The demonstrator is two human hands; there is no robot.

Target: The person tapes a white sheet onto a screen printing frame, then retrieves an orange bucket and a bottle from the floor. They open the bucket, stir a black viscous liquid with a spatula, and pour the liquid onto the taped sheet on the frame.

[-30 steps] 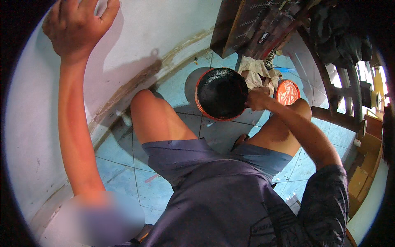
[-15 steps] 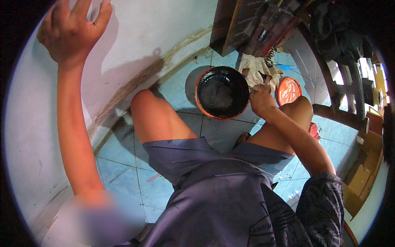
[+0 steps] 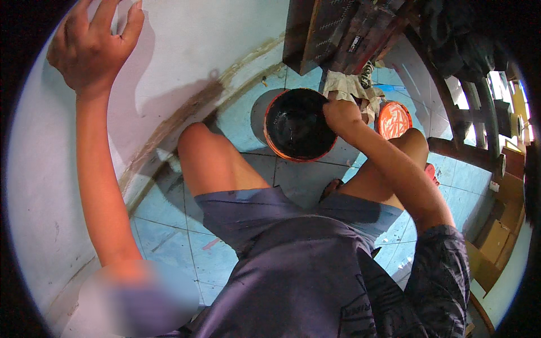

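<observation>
Fingers apart, my left hand (image 3: 96, 48) is raised against the pale wall (image 3: 191, 42) at upper left. My right hand (image 3: 344, 118) is closed at the right rim of a round bucket (image 3: 294, 132) with a black, glossy inside and orange edge; what the fingers grip is hidden. The bucket stands on the blue tiles beyond my spread knees. To its right lies a round orange lid (image 3: 394, 120) with white smears, and behind it is crumpled beige paper (image 3: 344, 84).
Dark wooden boards (image 3: 321, 36) lean at the top, beside a bundle of black cloth (image 3: 462, 42). A dark wooden frame (image 3: 462, 146) and cardboard (image 3: 496, 242) are along the right. The wall with its stained base runs up the left side, close to my left knee.
My right hand has shifted up and inward along the bucket's rim, and the bucket sits slightly higher in view. My left hand has slid a little leftward in the picture.
</observation>
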